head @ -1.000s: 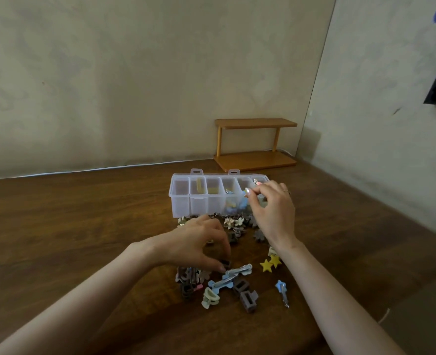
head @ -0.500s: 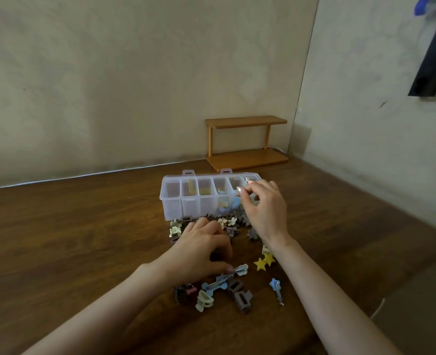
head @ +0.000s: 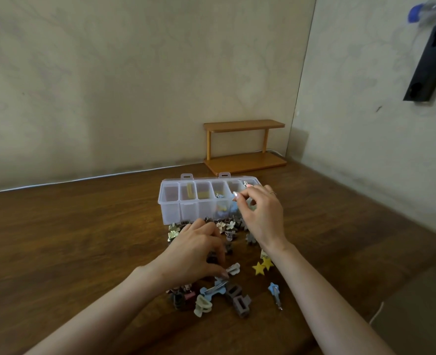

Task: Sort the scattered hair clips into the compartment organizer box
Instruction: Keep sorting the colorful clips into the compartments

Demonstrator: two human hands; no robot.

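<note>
A clear compartment organizer box [head: 171, 211] stands on the wooden table, with yellow and blue clips in some compartments. My right hand [head: 261, 216] hovers over its right end and pinches a small metal hair clip with a pink tip [head: 246, 185] between thumb and fingers. My left hand [head: 195, 249] lies on the pile of scattered hair clips [head: 227, 226] in front of the box, its fingers curled round a dark clip [head: 211, 259]. A pale grey clip [head: 234, 268] lies at its fingertips.
Nearer me lie yellow star clips [head: 262, 266], a blue star clip [head: 275, 293], grey claw clips [head: 241, 304] and a cream one [head: 202, 304]. A small wooden shelf [head: 245, 147] stands in the back corner. A black fixture [head: 427, 62] hangs on the right wall.
My right hand has stayed above the box's right end with the small clip. My left hand has shifted slightly within the pile, fingers still curled.
</note>
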